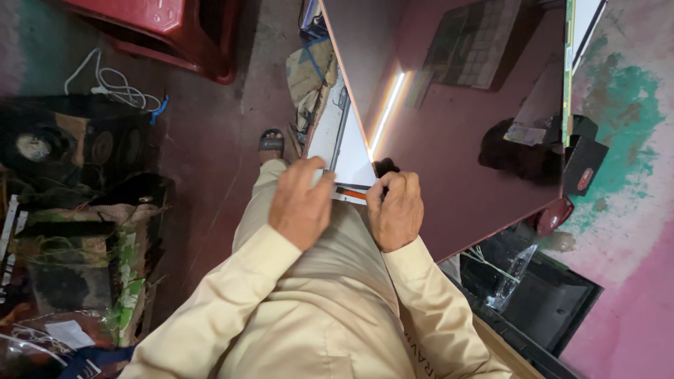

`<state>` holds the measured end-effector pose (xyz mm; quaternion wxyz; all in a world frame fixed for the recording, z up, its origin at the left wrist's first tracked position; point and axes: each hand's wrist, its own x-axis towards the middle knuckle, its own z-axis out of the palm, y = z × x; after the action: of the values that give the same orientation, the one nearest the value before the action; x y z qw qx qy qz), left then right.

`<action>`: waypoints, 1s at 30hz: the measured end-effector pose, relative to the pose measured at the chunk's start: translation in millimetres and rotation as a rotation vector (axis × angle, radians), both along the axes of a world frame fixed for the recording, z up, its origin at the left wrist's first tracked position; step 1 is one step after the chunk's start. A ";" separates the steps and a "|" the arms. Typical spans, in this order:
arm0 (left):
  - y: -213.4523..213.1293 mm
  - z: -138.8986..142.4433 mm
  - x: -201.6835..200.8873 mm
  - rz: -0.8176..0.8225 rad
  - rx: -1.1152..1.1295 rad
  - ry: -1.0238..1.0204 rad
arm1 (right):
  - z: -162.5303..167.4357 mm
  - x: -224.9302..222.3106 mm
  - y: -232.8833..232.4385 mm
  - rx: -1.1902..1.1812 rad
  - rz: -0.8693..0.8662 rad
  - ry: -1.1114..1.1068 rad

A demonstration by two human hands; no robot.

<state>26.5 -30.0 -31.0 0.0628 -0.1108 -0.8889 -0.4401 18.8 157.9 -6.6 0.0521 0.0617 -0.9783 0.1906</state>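
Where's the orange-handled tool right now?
In the head view, the orange-handled tool sits centre frame between the left hand and right hand, at the near corner of the large glossy panel.

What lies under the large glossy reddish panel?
Under the large glossy reddish panel, a white sheet layer shows at its left edge, where both hands grip the corner. Everything beneath the rest is covered.

Your two hands meet close together in front of your lap.
Your left hand [302,205] is curled, knuckles up, its fingers [317,170] bent forward and pinched. Your right hand [395,210] sits just beside it, fingers folded down, thumb tucked toward the left. Both forearms, in cream long sleeves, angle inward from your elbows.
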 end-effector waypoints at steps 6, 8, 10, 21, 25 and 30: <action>39.1 -3.4 -20.9 -0.163 -0.048 0.020 | -2.9 5.6 7.0 -0.082 0.014 -0.033; 43.4 -2.8 -25.3 -0.155 -0.041 -0.001 | -3.7 5.8 6.5 -0.118 0.006 -0.031; 45.1 -0.9 -27.2 -0.130 0.001 -0.071 | -3.3 5.3 4.8 -0.137 -0.009 -0.032; 25.8 5.7 -20.8 0.030 0.030 -0.056 | 1.2 -12.1 -13.7 -0.075 0.009 0.000; 23.0 5.0 -18.3 0.033 0.047 -0.072 | -2.5 -17.2 -14.0 0.018 0.004 -0.029; 25.4 6.7 -18.2 0.011 0.027 -0.090 | -6.7 -14.6 -9.4 0.032 -0.003 -0.075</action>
<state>8.3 -4.6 -24.2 0.0266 -0.0852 -0.8854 -0.4561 4.2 148.4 -13.2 0.0148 0.0539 -0.9826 0.1769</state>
